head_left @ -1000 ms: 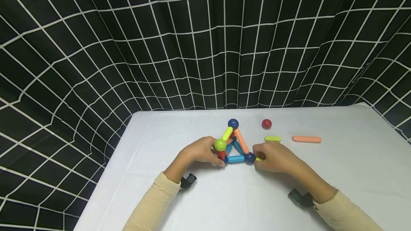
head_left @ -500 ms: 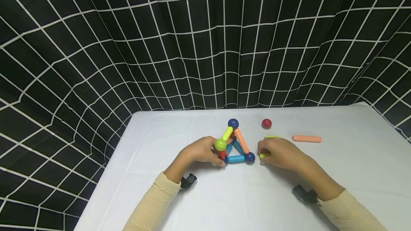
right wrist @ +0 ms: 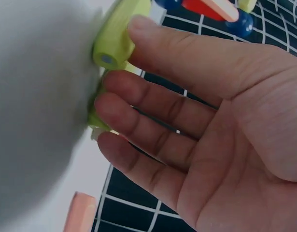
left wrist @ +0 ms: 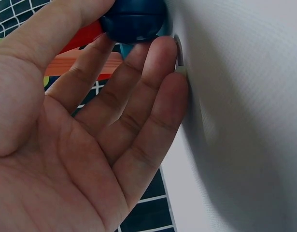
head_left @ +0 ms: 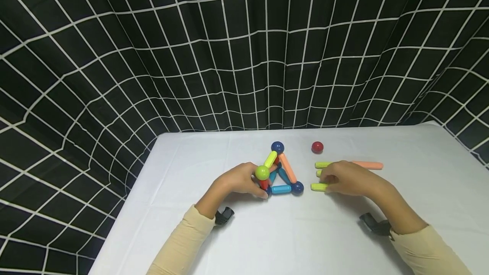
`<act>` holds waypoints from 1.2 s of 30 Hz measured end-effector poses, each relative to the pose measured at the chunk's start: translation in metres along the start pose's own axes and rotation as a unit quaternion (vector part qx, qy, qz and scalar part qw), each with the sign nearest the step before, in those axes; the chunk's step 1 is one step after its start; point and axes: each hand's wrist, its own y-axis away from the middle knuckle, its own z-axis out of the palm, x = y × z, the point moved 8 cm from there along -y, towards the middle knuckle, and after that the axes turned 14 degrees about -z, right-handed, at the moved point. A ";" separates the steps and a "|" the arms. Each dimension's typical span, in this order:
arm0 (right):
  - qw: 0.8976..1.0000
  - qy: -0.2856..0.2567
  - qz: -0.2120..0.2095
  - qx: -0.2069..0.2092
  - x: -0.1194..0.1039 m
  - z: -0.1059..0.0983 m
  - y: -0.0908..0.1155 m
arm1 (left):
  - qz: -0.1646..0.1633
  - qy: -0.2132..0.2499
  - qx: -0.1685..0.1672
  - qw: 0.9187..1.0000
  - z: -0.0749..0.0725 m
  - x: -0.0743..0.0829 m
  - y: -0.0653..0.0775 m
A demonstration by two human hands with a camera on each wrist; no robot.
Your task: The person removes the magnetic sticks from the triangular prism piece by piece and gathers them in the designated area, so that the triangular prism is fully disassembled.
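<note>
A magnetic stick-and-ball frame stands on the white table, made of blue balls, a green ball, and blue, red, orange and yellow-green sticks. My left hand holds its near left corner, thumb and fingers around the red stick and the blue ball. To the right, my right hand rests low over the loose sticks, fingers relaxed. Its thumb touches the end of a yellow-green stick, which lies on the cloth. A second yellow-green stick is partly hidden under the fingers.
Another yellow-green stick lies behind the right hand. An orange stick is farther right, partly covered by that hand. A red ball sits toward the back. A black curtain with white grid lines hangs behind the table.
My right hand has drawn away from the frame's right blue ball, bringing a yellow-green stick beside the others, then slid right off most of it. My left hand has stayed in place.
</note>
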 end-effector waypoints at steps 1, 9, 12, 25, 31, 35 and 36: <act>1.000 0.002 -0.002 0.000 0.001 0.001 0.000 | -0.002 0.000 0.001 1.000 0.000 0.000 0.000; 0.999 0.025 0.022 -0.001 0.005 0.001 0.002 | 0.003 0.001 -0.002 1.000 0.000 0.001 0.001; 0.999 0.034 0.031 -0.002 0.008 -0.002 0.004 | 0.003 0.000 -0.002 1.000 0.000 0.000 0.000; 0.997 0.064 0.042 0.018 0.019 -0.012 0.005 | 0.004 -0.003 0.009 1.000 -0.001 0.001 0.001; 0.997 0.064 0.042 0.017 0.020 -0.012 0.005 | 0.019 0.004 0.002 1.000 0.000 0.002 0.001; 0.997 0.063 0.041 0.020 0.020 -0.013 0.005 | 0.020 0.006 0.000 1.000 0.000 0.002 0.001; 0.997 0.063 0.041 0.021 0.020 -0.013 0.005 | 0.021 0.006 -0.001 1.000 0.000 0.002 0.001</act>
